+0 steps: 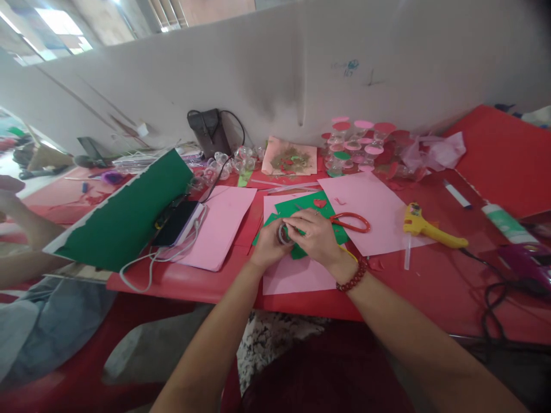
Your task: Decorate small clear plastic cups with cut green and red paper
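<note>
My left hand (269, 245) is closed around a small clear plastic piece with a round rim (283, 234). Above that rim, the fingers of my right hand (313, 234) are pressed together, and what they pinch, if anything, is hidden. Under both hands lies green paper (307, 201) on top of a pink sheet (297, 278). Red-handled scissors (359, 228) rest just beyond my right hand, their blades covered. Small red paper scraps (319, 203) lie on the green paper.
A yellow glue gun (434, 228) with its cord lies at the right, near a white-green bottle (510, 223). Clear plastic pieces topped with coloured discs (364, 140) stand behind. At left are a phone (178, 223), a white cable (148, 267), a green board (124, 221) and another person's arm (30, 229).
</note>
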`<state>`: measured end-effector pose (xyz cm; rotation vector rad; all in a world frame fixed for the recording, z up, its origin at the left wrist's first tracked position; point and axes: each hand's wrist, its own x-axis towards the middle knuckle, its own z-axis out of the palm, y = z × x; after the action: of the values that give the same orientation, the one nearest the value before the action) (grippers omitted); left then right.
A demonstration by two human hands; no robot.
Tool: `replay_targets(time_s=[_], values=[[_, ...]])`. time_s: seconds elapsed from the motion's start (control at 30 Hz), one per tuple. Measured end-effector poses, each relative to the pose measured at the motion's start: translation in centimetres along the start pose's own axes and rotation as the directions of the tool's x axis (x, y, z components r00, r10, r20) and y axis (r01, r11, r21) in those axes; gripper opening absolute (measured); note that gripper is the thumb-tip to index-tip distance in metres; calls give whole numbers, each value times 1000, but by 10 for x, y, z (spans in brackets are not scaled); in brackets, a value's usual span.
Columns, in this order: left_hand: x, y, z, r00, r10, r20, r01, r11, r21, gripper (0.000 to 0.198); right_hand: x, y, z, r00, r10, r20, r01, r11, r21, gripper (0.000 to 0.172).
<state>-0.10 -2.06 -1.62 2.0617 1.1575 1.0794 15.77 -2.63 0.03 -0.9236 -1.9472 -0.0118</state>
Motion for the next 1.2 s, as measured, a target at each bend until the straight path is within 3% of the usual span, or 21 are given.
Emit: replay_targets(time_s=[0.17, 0.33, 0.5, 0.6, 0.8, 1.2], values=[[-2, 3, 0, 1000, -28, -14, 29, 996, 81, 17, 0, 0, 2, 997, 0, 83, 3, 999, -32, 21], [-3, 4, 1, 1000, -6, -14, 7, 997, 73, 18, 1, -1, 4, 983, 172, 62, -175, 982, 66, 19], [-3, 7, 1, 999, -23, -45, 25, 999, 36, 17, 1, 1, 3, 936, 351, 31, -349, 908, 232, 16], [-2, 6, 1, 997, -41, -66, 42, 999, 11, 18, 2, 2, 0, 911, 413, -3, -390, 862, 324, 13], [-3, 0, 2, 999, -11, -48, 13, 998, 56, 20, 2, -2, -3, 969, 242, 41, -242, 917, 316, 13], [-1, 1, 2, 999, 18, -42, -12, 989, 150, 19, 7, 0, -2, 982, 153, 112, -170, 974, 152, 19]])
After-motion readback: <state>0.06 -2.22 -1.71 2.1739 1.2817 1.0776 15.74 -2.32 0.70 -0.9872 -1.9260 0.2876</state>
